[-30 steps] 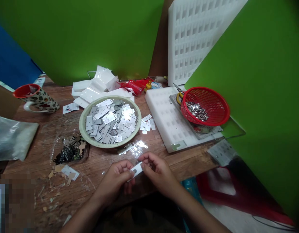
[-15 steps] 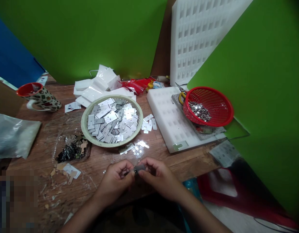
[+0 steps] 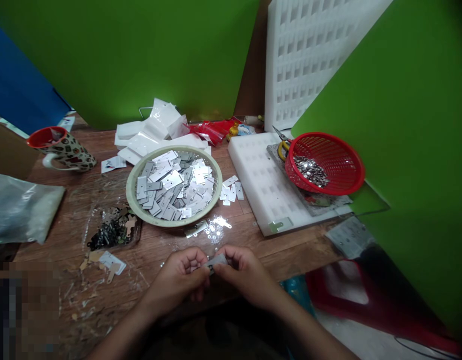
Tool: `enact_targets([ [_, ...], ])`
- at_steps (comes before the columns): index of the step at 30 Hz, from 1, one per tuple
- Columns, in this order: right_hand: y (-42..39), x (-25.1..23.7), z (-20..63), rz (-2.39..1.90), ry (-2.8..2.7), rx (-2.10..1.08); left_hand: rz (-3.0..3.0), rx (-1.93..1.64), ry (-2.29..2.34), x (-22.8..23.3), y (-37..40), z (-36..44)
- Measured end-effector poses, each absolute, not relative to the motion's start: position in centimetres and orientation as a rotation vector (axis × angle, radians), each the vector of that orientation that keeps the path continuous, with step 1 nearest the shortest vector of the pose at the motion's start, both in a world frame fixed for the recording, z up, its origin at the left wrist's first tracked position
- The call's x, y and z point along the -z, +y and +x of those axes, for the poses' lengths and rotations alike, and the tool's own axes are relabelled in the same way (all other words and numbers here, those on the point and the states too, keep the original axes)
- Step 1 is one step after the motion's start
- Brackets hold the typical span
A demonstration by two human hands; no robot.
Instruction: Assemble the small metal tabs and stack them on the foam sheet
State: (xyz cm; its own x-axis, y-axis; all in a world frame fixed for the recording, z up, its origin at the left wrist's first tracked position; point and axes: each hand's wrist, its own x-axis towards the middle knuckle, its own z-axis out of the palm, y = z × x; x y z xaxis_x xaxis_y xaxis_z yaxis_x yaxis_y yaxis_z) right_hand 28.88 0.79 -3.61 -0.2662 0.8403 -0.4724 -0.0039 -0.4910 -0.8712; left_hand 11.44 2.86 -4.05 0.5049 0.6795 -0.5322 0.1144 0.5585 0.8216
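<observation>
At the near edge of the tabletop, small metal plate pinched between left hand and right hand, fingers clenched on it; fitting step likely under way, next calling for a steady pinch, washers near

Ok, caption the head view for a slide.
Left hand and right hand pinch a small metal plate before a bowl of plates.

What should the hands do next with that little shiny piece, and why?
Probably reach for one of the tiny washers lying just ahead. Both the left hand and right hand pinch one small metal plate at the table's near edge, and the washers sit closest.
</observation>
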Motion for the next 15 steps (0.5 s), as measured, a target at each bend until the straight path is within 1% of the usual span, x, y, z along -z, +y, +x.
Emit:
enact_targets([
  [5, 0.75, 3.37, 28.60, -1.394, -1.074, -1.818, 0.890, -0.440, 0.987, 4.21, 2.80, 11.31],
  [9, 0.72, 3.23, 28.42, -1.405, -1.121, -1.755, 0.862, -0.476, 0.990, 4.11, 2.70, 11.37],
  [12, 0.56, 3.22, 28.51, -1.415, -1.242, -1.639, 0.839, -0.508, 0.969, 4.17, 2.73, 11.40],
  [15, 0.31, 3.23, 28.82, -1.399, -1.502, -1.416, 0.743, -0.525, 0.883, 4.38, 2.83, 11.36],
])
